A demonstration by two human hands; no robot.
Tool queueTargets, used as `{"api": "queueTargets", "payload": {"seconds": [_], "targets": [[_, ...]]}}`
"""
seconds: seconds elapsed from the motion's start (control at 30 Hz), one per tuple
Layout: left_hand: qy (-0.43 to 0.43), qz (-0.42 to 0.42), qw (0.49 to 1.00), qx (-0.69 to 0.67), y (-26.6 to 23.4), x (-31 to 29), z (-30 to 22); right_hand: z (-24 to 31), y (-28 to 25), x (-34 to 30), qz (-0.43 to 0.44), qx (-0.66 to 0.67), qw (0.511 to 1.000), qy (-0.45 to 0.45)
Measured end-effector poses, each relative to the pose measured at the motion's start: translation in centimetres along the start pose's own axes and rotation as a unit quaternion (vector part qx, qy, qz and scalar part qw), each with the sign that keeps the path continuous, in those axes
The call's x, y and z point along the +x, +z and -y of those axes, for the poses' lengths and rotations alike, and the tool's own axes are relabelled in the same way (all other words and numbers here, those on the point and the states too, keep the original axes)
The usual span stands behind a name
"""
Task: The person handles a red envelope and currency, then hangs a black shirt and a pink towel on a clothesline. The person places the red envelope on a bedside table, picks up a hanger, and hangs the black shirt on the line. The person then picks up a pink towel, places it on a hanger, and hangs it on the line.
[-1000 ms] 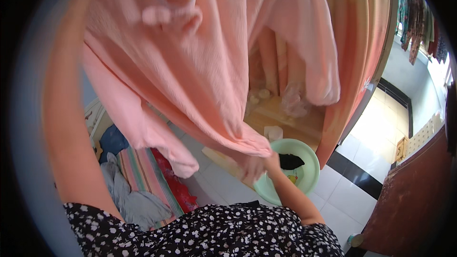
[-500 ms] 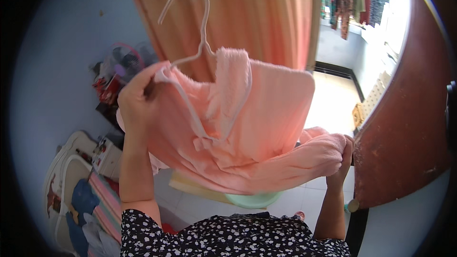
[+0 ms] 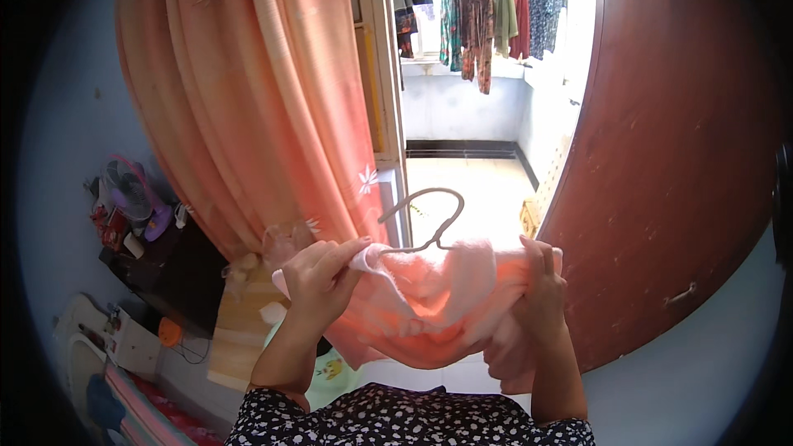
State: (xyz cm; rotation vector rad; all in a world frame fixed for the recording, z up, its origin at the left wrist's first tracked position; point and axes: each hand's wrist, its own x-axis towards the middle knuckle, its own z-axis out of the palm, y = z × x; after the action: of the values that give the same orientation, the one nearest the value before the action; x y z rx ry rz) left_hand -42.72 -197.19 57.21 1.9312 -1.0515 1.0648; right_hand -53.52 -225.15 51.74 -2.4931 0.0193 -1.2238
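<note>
A fluffy pink robe-like garment (image 3: 446, 314) with pale piping hangs in front of me on a thin wire hanger (image 3: 450, 206). The hanger's hook sticks up above the collar. My left hand (image 3: 318, 281) is closed on the garment's left shoulder, beside the neckline. At the other shoulder, my right hand (image 3: 541, 285) grips the cloth with the fingers over its top edge. The lower part of the garment bunches and sags between my forearms.
An orange curtain (image 3: 248, 99) falls at the left of a bright doorway, with a red-brown door (image 3: 677, 157) at the right. Clothes (image 3: 479, 25) hang beyond it. A purple fan (image 3: 132, 194) stands on a dark cabinet (image 3: 173, 281) at the left.
My view has swung right toward the doorway. My right hand has gone from the stretched-out sleeve to the garment's right shoulder. The left still grips the left shoulder, and the garment sits lower in view.
</note>
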Motion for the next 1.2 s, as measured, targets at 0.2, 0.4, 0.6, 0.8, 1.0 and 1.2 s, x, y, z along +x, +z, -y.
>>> {"api": "queueTargets", "payload": {"seconds": [0.2,0.4,0.6,0.8,1.0,1.2], "targets": [[-0.010,0.030,0.999,-0.013,7.4,2.8,-0.9,-11.9,0.4,0.4,-0.011,0.065,0.987,0.146],[-0.076,-0.001,0.996,-0.040,15.4,5.4,2.6,-16.2,3.8,5.9,-0.047,0.055,0.992,0.108],[-0.123,-0.055,0.988,-0.076,25.2,8.3,10.4,-19.5,9.0,14.4,0.060,-0.029,0.997,0.042],[-0.063,-0.017,0.992,-0.109,32.1,13.5,17.8,-22.6,16.3,22.7,0.004,0.044,0.998,0.040],[-0.062,0.059,0.983,-0.162,38.9,18.0,22.3,-29.5,23.3,29.7,-0.050,0.196,0.976,0.078],[-0.080,0.219,0.971,-0.049,43.5,21.7,26.3,-37.9,29.5,36.4,-0.117,0.417,0.874,0.222]]}}
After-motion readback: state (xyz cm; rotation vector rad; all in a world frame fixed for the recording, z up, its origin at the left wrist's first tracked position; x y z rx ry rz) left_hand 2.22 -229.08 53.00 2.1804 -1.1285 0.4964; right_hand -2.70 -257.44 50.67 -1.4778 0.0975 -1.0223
